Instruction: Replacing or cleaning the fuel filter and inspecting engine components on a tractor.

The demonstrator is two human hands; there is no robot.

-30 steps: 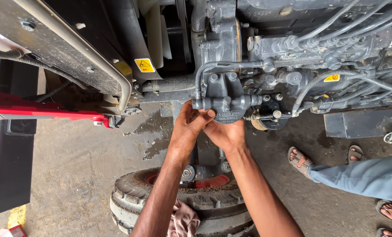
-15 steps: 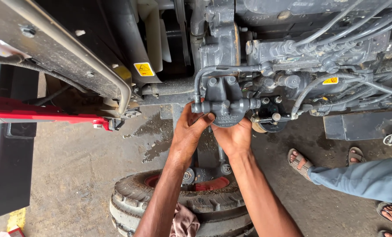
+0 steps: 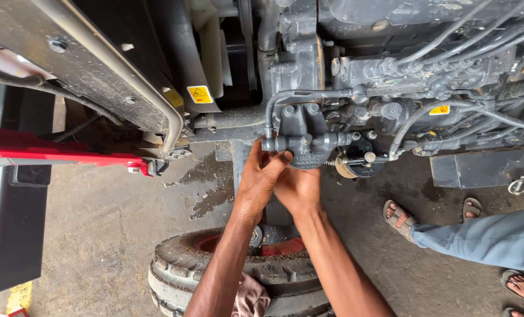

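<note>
Left hand point(image 3: 260, 179) pressed up against the grey filter housing point(image 3: 304, 136) on the engine point(image 3: 391, 76), fingers curled round its lower left edge, gripping. Right hand point(image 3: 300, 188) cupped directly beneath the same housing, touching its underside; grip not clear. Below both wrists, a tyre point(image 3: 215, 264). Off to the right, a bystander's sandalled foot point(image 3: 400, 218).

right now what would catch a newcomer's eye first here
Two bare hands meet at centre: the left hand and right hand press up against a grey cast-metal housing hanging under the dark grey engine block. Below the forearms lies a worn black rubber tyre with a red hub. At right, another person's sandalled foot stands on the stained concrete floor.
</note>
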